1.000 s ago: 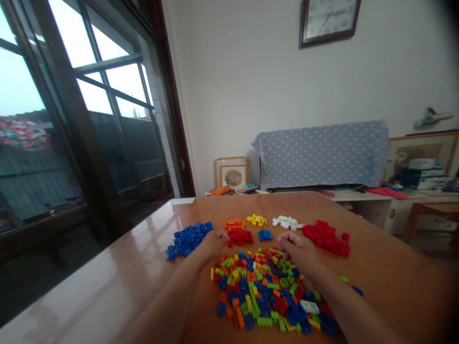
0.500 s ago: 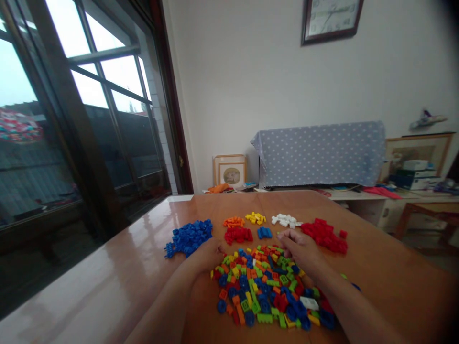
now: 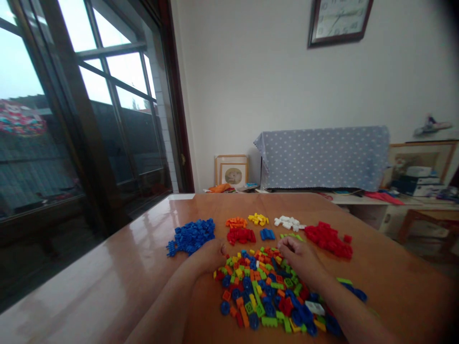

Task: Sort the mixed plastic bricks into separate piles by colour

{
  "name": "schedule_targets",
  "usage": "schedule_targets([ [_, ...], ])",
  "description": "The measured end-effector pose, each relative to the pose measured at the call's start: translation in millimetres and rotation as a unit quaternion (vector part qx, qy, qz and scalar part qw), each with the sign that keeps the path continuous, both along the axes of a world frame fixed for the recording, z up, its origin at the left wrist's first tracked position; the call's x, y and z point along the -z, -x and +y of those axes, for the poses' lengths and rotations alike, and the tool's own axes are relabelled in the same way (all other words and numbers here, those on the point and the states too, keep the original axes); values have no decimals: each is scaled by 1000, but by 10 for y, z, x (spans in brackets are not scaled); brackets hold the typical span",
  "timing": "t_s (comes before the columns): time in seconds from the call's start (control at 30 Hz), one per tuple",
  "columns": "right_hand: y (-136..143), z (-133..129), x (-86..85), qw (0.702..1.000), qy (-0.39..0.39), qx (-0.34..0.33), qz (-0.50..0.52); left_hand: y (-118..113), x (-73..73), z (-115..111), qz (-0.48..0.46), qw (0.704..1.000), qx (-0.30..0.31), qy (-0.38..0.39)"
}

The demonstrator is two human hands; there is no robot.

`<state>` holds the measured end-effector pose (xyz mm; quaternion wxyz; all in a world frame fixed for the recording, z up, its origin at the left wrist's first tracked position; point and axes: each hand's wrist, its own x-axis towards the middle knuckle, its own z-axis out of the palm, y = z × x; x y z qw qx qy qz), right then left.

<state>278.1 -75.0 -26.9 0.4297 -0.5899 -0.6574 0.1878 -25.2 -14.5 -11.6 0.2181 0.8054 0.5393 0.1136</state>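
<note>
A mixed heap of small toy building bricks (image 3: 263,286) in green, orange, blue, red and yellow lies on the table between my forearms. My left hand (image 3: 214,253) rests at the heap's left edge, fingers curled closed; whatever is in them, if anything, is hidden. Over the heap's far right edge is my right hand (image 3: 296,251), its fingers bent in toward the thumb, their contents not visible. Just beyond it lie a few light green bricks (image 3: 292,236). Small blue bricks (image 3: 267,234) sit left of these, and a group of red bricks (image 3: 241,235) lies farther left.
A large pile of blue pieces (image 3: 191,236) lies at the left, and a pile of red bricks (image 3: 328,240) at the right. Orange bricks (image 3: 236,222), yellow bricks (image 3: 258,219) and white bricks (image 3: 289,222) form small groups at the back of the wooden table (image 3: 136,267).
My right hand has drawn back slightly toward me, uncovering the light green bricks beyond it. My left hand stays by the heap. The whole view has shifted a little.
</note>
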Motion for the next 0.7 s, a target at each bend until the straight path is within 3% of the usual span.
schedule_targets([
  [0.2, 65, -49, -82, 979, -47, -16, -199, -109, -95, -110, -13, 996, 73, 49],
  [0.37, 136, -64, -47, 951, -27, -45, -306, -196, -28, -122, -19, 996, 78, 47],
  [0.5, 204, -83, 4, 937, -10, -69, -341, -220, 27, -110, -39, 994, 92, 50],
  [0.7, 247, -108, -30, 940, -9, -115, -320, -245, -14, -148, -79, 990, 104, 52],
])
